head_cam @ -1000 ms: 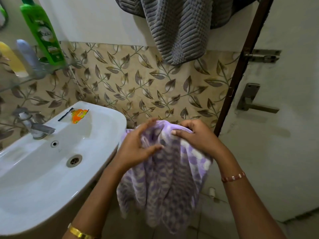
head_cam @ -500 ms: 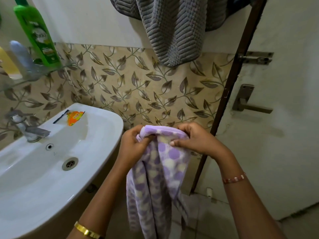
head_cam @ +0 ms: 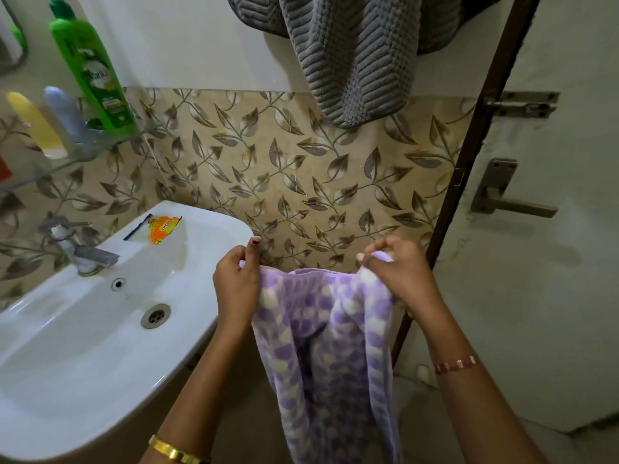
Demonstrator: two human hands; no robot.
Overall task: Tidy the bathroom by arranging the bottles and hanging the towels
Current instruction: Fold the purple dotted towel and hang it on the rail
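A purple towel with white dots point(head_cam: 328, 346) hangs down between my hands, stretched along its top edge. My left hand point(head_cam: 236, 286) pinches its left corner and my right hand point(head_cam: 398, 276) pinches its right corner, just right of the sink. A grey ribbed towel point(head_cam: 355, 51) hangs on the wall above. On the glass shelf point(head_cam: 100, 145) at the upper left stand a tall green bottle point(head_cam: 92, 72), a pale blue bottle point(head_cam: 65, 118) and a yellow bottle point(head_cam: 31, 123).
The white sink point(head_cam: 83, 346) with a metal tap point(head_cam: 78, 249) fills the lower left; an orange sachet point(head_cam: 164, 227) lies on its rim. A brown door frame point(head_cam: 469, 155) and a white door with handle point(head_cam: 505, 199) and bolt stand at the right.
My hands have moved apart, spreading the bunched purple towel out along its top edge. The view has shifted slightly to the left.
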